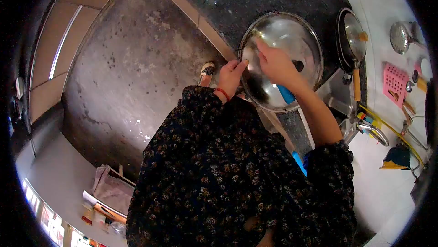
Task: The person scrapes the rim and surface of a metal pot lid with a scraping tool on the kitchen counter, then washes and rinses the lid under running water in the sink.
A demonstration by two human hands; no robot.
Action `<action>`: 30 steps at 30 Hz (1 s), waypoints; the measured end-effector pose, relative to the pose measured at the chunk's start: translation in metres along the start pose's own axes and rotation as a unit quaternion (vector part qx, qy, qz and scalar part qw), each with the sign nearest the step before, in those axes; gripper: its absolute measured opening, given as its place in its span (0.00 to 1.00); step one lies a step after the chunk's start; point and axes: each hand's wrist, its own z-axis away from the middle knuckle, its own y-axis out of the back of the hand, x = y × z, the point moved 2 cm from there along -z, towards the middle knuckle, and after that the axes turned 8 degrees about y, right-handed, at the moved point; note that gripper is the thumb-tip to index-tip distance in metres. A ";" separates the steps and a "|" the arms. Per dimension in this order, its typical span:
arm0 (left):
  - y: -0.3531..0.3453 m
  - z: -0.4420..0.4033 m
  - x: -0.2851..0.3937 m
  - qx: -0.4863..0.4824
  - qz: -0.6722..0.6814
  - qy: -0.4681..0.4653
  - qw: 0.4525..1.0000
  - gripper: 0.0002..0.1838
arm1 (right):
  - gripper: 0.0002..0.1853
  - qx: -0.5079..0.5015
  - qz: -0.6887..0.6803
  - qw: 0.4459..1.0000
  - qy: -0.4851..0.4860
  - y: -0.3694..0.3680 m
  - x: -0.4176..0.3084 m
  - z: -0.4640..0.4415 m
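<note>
A large round shiny metal lid or pan with a dark knob-like spot lies on the dark countertop. My left hand, with a red bead bracelet at the wrist, is closed at its left rim, the thumb pressed on the edge. Over the metal surface, my right hand has its fingers bent together, index finger toward the upper left rim. A blue handle-like piece shows beneath my right wrist. Whether my right hand grips it is hidden.
A glass-lidded pan with a wooden handle sits to the right, beside a metal sink and faucet. Utensils and a pink basket hang on the wall. Bare floor lies left.
</note>
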 end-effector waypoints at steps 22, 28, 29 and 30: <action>0.004 -0.006 -0.009 -0.021 0.006 0.038 0.999 0.11 | 0.26 -0.048 0.069 0.994 0.062 0.007 0.007 0.028; 0.006 -0.010 -0.015 -0.001 -0.005 0.039 0.999 0.10 | 0.27 -0.034 0.087 0.994 0.065 0.008 0.009 0.038; 0.004 -0.011 -0.015 -0.006 0.009 0.023 1.000 0.11 | 0.29 -0.027 0.089 0.994 0.050 0.008 0.014 0.037; 0.004 -0.010 -0.015 -0.011 0.022 0.008 1.000 0.11 | 0.30 -0.020 0.090 0.995 0.035 0.009 0.020 0.033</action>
